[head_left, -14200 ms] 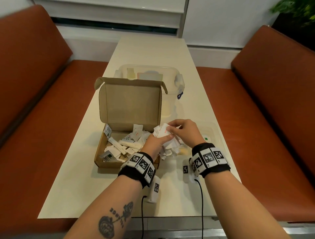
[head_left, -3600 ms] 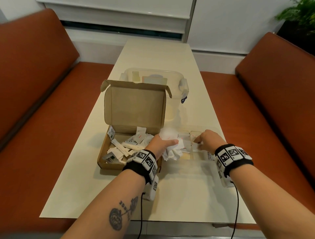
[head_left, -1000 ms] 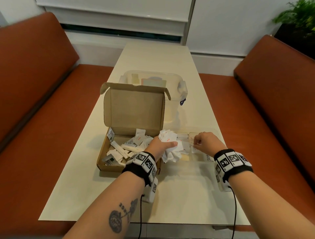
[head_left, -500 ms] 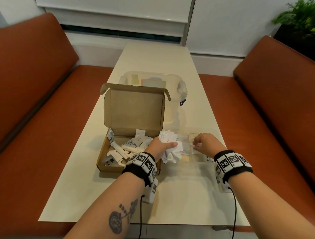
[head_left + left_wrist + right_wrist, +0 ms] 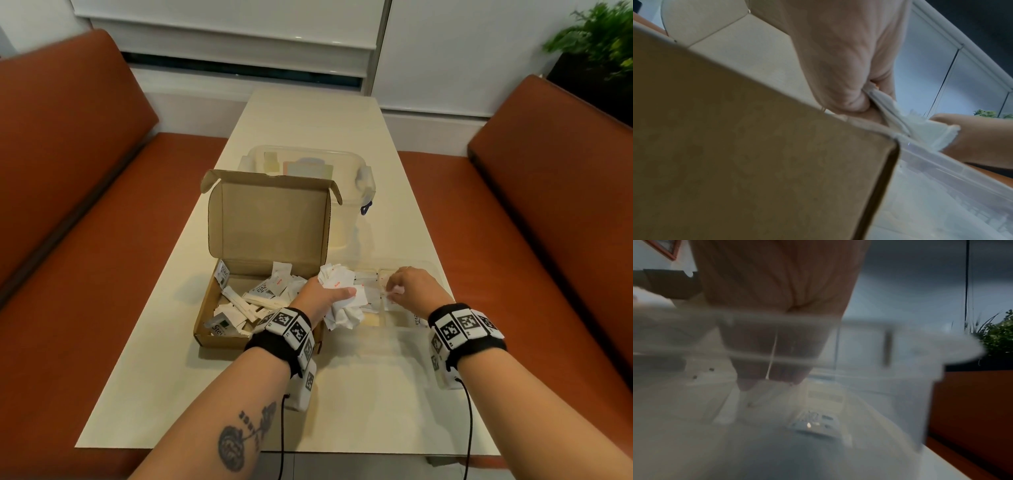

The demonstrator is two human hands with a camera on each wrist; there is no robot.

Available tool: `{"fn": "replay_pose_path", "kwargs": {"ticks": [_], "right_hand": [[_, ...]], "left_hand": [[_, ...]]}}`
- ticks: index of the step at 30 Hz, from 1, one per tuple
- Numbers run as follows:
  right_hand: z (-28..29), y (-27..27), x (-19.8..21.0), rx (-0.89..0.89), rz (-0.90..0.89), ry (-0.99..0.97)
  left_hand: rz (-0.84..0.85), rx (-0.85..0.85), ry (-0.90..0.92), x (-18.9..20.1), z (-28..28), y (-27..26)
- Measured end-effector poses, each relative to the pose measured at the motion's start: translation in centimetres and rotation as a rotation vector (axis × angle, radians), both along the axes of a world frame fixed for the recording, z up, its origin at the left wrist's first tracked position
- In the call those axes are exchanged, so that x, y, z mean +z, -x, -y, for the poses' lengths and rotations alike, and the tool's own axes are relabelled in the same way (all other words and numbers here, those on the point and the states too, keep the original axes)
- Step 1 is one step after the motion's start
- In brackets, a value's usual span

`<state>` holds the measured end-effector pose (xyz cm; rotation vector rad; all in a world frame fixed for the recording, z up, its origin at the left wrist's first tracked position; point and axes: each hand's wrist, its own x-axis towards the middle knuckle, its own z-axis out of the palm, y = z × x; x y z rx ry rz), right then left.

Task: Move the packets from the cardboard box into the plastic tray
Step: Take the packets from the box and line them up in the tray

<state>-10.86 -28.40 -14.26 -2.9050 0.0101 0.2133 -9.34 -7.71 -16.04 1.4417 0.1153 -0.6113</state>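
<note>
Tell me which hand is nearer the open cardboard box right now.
Left. The left hand holds a bunch of packets at the cardboard box's right edge; the right hand is farther right, over the plastic tray.

**Booth seating by a shaded window**

Long cream table [image 5: 308,113] running away from near to far. Rust-brown upholstered benches on the left [image 5: 68,178] and right [image 5: 555,192]. White roller blinds [image 5: 233,37] on the far wall, dark window strip beneath. Green potted plant [image 5: 596,37] far right.

Soft indoor light; wrist views dim, blurred.
</note>
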Motion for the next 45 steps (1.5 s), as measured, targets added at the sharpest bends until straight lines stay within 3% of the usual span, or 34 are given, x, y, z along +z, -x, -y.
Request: {"fn": "replay_pose_path", "kwargs": {"ticks": [6, 11, 21, 29, 37, 45], "right_hand": [[-2.7, 0.5, 2.3, 0.051, 0.203, -0.219], [-6.0, 0.6, 3.0, 0.066, 0.163, -0.504], [-7.2, -0.1, 3.4, 0.047, 0.054, -0.511], [-7.1, -0.9, 4.0, 0.138, 0.003, -0.39], [-7.4, -0.8, 4.1, 0.206, 0.014, -0.325], [-7.1, -0.6, 3.7, 0.139, 0.09, -0.367]], "left_hand": [[0.028, -0.012, -0.003, 0.3, 0.0, 0.2], [0.116, -0.073, 0.005, 0.5, -0.1, 0.2], [0.121, -0.086, 0.083, -0.1, -0.2, 0.0], [0.088, -0.134, 0.056, 0.1, -0.6, 0.1], [0.119, -0.143, 0.059, 0.2, -0.5, 0.0], [0.071, -0.122, 0.057, 0.7, -0.6, 0.3]]}}
